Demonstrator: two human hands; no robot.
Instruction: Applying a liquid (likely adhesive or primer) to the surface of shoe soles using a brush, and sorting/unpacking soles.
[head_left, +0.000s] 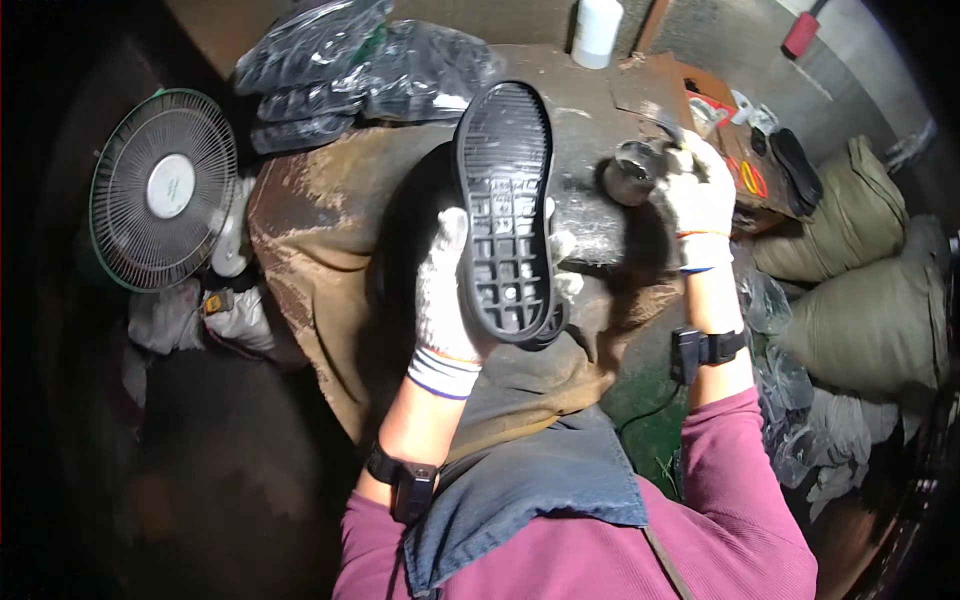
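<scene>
In my gloved left hand (445,285) is a black shoe sole (511,215), held upright with its hollow, gridded inner side facing me. The edge of a second black piece shows behind its lower end, and my fingertips come round the sole's right side. My gloved right hand (700,185) is at the right of the bench, beside a small dark round cup (632,172). Its fingers are closed together near the cup's rim. A thin, blurred thing sticks out from them, too unclear to name.
The worn bench (320,190) carries plastic-wrapped packs (430,65) at the far left and a white bottle (596,35) at the back. A fan (165,190) stands left. Right are an open box (715,110), a loose black sole (797,170) and stuffed green sacks (865,320).
</scene>
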